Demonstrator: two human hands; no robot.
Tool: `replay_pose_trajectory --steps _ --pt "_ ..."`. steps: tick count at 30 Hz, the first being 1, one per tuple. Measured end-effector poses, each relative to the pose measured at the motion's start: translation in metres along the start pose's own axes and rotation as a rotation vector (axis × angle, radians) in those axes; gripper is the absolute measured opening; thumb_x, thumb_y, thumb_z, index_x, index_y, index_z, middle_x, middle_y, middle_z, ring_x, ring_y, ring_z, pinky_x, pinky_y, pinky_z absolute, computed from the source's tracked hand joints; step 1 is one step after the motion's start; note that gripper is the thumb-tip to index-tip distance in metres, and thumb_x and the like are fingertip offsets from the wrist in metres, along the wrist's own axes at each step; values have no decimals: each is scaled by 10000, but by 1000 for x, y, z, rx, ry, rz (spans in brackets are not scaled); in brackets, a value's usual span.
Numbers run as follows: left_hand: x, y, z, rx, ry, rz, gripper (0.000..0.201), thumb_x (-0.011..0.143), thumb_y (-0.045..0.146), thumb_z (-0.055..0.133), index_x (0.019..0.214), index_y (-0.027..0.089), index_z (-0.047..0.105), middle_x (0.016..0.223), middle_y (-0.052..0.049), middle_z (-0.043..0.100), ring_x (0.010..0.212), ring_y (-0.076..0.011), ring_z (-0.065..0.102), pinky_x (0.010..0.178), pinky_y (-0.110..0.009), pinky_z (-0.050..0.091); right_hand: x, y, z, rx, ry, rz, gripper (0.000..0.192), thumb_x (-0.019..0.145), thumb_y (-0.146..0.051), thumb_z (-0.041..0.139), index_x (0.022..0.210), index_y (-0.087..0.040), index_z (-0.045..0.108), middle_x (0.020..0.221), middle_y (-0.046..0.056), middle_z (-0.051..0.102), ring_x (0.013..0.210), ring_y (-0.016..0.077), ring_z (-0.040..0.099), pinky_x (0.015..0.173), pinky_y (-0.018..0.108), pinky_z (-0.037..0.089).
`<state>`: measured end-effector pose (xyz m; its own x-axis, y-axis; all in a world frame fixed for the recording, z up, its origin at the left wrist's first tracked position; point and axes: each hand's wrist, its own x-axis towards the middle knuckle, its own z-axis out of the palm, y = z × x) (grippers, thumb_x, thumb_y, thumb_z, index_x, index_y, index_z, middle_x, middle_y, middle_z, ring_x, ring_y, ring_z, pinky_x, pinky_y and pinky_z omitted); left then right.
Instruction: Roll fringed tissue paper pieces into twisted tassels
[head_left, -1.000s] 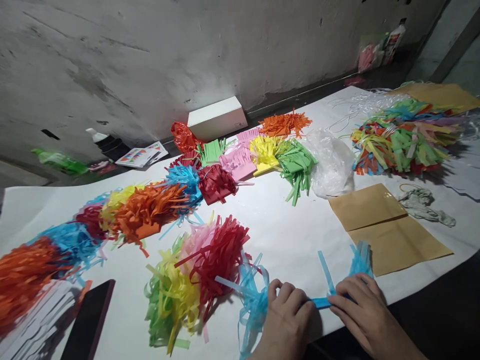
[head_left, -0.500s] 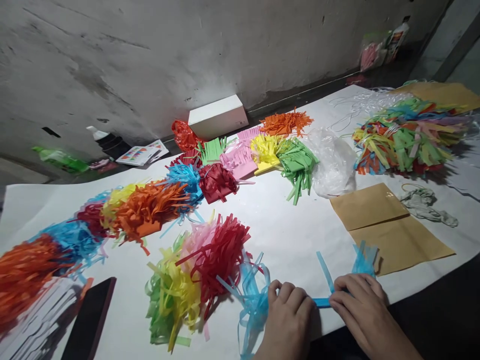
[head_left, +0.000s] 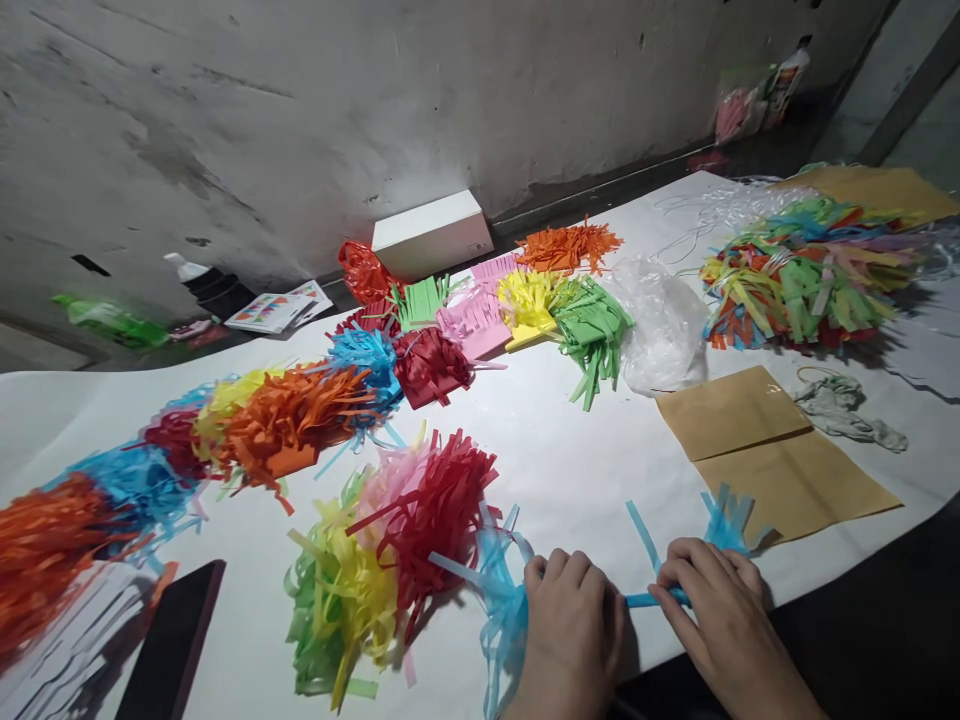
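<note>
A light blue paper tassel, fringed at both ends, lies across the front of the table under my two hands. My left hand is closed over its left part, and loose blue fringe spreads out beyond it. My right hand pinches the rolled middle, with the other fringe fanning out behind the fingers. A narrow band of rolled blue paper shows between the hands. One single strip stands up near my right fingertips. The palms and some fingertips are hidden.
Red, pink, yellow and green fringes lie left of my hands. Further left are a phone and a row of fringed bundles. A brown paper envelope, a clear plastic bag and a multicoloured tassel pile are at right.
Both hands stay on the blue tassel, with small finger shifts along its rolled middle. The whole view has moved slightly.
</note>
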<state>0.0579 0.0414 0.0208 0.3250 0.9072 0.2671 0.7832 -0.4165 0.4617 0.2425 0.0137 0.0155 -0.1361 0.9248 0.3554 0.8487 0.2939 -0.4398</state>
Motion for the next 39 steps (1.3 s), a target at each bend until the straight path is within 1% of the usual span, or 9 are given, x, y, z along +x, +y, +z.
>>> replay_pose_trajectory --steps 5,8,11,15,22,26,32,35,39 --pt "1 -1 5 6 35 -18 173 784 98 659 700 233 592 681 35 621 682 -191 529 747 -400 276 2 8 -2 63 17 -23 140 1016 -195 471 910 -238 552 857 -12 609 805 182 605 841 366 316" --pt "1 -2 5 0 53 -2 196 748 76 694 687 233 594 675 46 625 676 -185 530 752 -399 281 1 15 -11 116 133 -35 102 1017 -212 526 961 -235 607 910 24 617 884 204 594 846 353 358" --pt "3 -2 1 -3 -20 -11 184 774 95 715 705 232 612 708 42 652 705 -190 557 760 -400 294 0 14 -20 170 148 -175 176 977 -93 546 1014 -223 658 880 29 620 862 203 581 877 381 375" --pt "4 -3 -3 20 -61 8 179 814 110 730 724 231 634 729 32 671 722 -187 573 764 -398 312 4 3 -19 186 99 -307 302 989 -35 438 1017 -204 687 871 17 681 872 189 609 921 395 343" --pt "-2 -14 -19 128 -102 362 131 876 185 763 939 247 666 828 47 697 820 -183 568 994 -460 256 14 4 -18 140 3 -322 227 1051 -162 465 980 -225 672 858 -19 689 853 177 592 942 380 305" --pt "0 -18 -21 163 -235 452 51 926 166 683 944 200 649 850 8 676 810 -185 553 917 -407 332 12 2 -11 109 4 -304 229 1062 -217 449 953 -226 650 818 -7 659 840 198 568 930 412 303" --pt "16 -19 -18 11 -322 243 124 831 77 707 784 184 663 800 -4 696 783 -175 594 754 -325 401 10 -1 13 -72 14 -354 241 991 -110 445 826 -212 589 726 4 577 770 214 514 970 473 295" --pt "25 -15 -35 -175 -429 76 104 891 137 654 868 191 740 854 -21 746 823 -168 641 771 -290 440 12 1 13 -77 25 -426 268 966 -53 420 818 -202 586 712 1 554 764 204 507 1002 465 292" --pt "28 -8 -62 -644 -655 -290 282 959 369 596 968 166 791 877 -47 774 800 -177 647 733 -274 447 18 -1 -8 46 96 -511 287 1017 -84 385 941 -184 643 840 19 644 911 199 567 1075 463 261"
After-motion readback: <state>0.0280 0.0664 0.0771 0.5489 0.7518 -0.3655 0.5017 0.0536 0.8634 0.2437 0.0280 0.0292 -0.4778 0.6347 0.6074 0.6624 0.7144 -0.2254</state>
